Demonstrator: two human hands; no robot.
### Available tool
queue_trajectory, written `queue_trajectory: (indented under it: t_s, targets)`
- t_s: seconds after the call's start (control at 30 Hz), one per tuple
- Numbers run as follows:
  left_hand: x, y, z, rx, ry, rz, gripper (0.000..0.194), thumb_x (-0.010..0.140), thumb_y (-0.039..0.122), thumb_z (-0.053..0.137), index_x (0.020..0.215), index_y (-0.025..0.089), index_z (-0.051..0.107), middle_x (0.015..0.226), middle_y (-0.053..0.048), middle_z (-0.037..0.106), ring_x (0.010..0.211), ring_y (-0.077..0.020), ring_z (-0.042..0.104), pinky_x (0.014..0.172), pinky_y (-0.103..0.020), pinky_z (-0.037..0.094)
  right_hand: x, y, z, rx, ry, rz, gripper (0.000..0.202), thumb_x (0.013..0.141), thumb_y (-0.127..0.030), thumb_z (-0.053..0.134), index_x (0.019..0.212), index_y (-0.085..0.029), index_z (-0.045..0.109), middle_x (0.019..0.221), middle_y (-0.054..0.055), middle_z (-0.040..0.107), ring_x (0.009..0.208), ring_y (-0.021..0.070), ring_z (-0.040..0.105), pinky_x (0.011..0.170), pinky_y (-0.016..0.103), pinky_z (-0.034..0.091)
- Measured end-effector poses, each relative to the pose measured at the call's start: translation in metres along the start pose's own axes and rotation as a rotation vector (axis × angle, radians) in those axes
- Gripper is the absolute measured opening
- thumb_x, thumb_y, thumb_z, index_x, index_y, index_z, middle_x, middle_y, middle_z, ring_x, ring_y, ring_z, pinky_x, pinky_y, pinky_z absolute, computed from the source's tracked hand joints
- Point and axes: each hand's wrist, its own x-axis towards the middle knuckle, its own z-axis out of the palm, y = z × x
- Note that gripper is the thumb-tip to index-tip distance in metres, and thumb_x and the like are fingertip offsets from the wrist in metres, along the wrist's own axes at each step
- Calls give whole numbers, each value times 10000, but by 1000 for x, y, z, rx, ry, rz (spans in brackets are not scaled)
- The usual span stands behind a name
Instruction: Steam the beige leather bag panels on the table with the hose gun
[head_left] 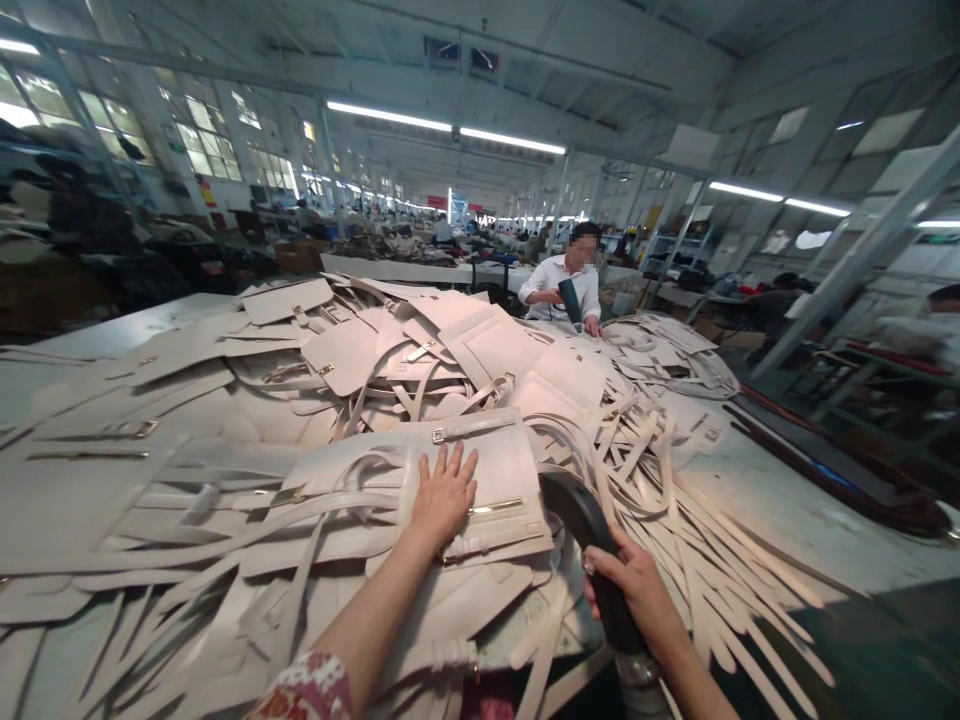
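Note:
My left hand (444,495) lies flat with fingers spread on a cream bag panel (502,465) that has a buckle strap and a gold zip. Wrapped round a black curved hose nozzle (609,590) is my right hand (626,572). The nozzle's mouth is at the panel's right edge. Loose cream straps (637,450) spread out to the right of the panel, and a strap loop lies along its left side.
A large heap of cream panels (345,350) covers the table (795,500). Across it, a person in a white shirt (555,280) holds a dark tool over more pieces. Dark curved trim (840,465) lies at the right edge.

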Motion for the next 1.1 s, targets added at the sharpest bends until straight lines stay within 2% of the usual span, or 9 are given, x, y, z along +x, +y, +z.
queue_trajectory:
  t_s: [0.1, 0.2, 0.33, 0.47, 0.63, 0.73, 0.83, 0.93, 1.1]
  targets:
    - [2, 5, -7, -25, -49, -25, 487, 868, 334, 321, 1350, 279, 270, 1445, -56, 225, 1310, -309, 171, 1024, -557, 69, -17, 1, 2, -6, -68, 53, 696, 735, -344, 604, 1315, -126, 289, 460, -29, 598, 339, 116, 507, 323, 181, 414]
    - [8, -2, -29, -96, -234, 18, 531, 854, 323, 345, 1366, 231, 239, 1453, -98, 183, 1315, -316, 150, 1024, -552, 98, -23, 12, 15, -10, -150, 124, 748, 722, -330, 602, 1339, -98, 247, 435, -33, 585, 325, 111, 489, 316, 177, 399]
    - [6, -51, -75, -153, -473, 164, 552, 725, 351, 549, 1260, 329, 413, 1402, -31, 325, 1288, -292, 235, 1023, -526, 162, -12, 18, 32, -95, -12, 112, 820, 694, -417, 612, 1350, -99, 237, 394, -62, 540, 317, 130, 471, 308, 203, 391]
    - [-22, -102, -101, -86, -500, 142, 551, 703, 433, 583, 1229, 413, 422, 1415, -28, 298, 1295, -357, 172, 944, -664, 84, -11, -6, 53, -246, 69, -38, 785, 710, -400, 609, 1358, -136, 253, 448, -67, 551, 380, 139, 497, 377, 220, 421]
    - [-49, -114, -87, -108, -400, 73, 555, 746, 476, 535, 1271, 409, 367, 1435, -39, 254, 1289, -328, 203, 931, -560, 241, -28, -33, 97, -228, -480, 66, 622, 699, -211, 575, 1294, -209, 393, 553, -68, 573, 401, 108, 472, 377, 187, 386]
    - [-52, -113, -79, -127, -356, 66, 555, 731, 465, 557, 1257, 413, 387, 1429, -25, 269, 1285, -319, 215, 933, -528, 253, -28, -33, 131, -201, -695, 11, 522, 615, -116, 576, 1128, -212, 580, 735, -52, 615, 642, 139, 538, 588, 206, 434]
    - [-54, -116, -76, -160, -325, 61, 563, 715, 458, 572, 1248, 421, 394, 1427, -11, 273, 1284, -315, 217, 921, -516, 275, -24, -27, 162, -248, -690, -34, 482, 600, -102, 556, 1065, -213, 613, 789, -50, 630, 801, 185, 537, 737, 244, 416]
    - [-55, -120, -75, -182, -324, 51, 576, 696, 467, 587, 1241, 419, 407, 1422, -13, 284, 1279, -319, 227, 914, -513, 285, -25, -21, 181, -343, -591, -99, 480, 612, -114, 537, 1081, -201, 591, 855, -28, 646, 734, 178, 536, 673, 248, 426]
    - [-56, -123, -71, -208, -316, 26, 585, 685, 487, 592, 1236, 431, 406, 1423, -1, 284, 1284, -302, 231, 927, -497, 278, -38, 0, 182, -561, -590, -106, 626, 586, -131, 560, 1204, -226, 522, 815, -11, 659, 693, 185, 549, 582, 220, 421]
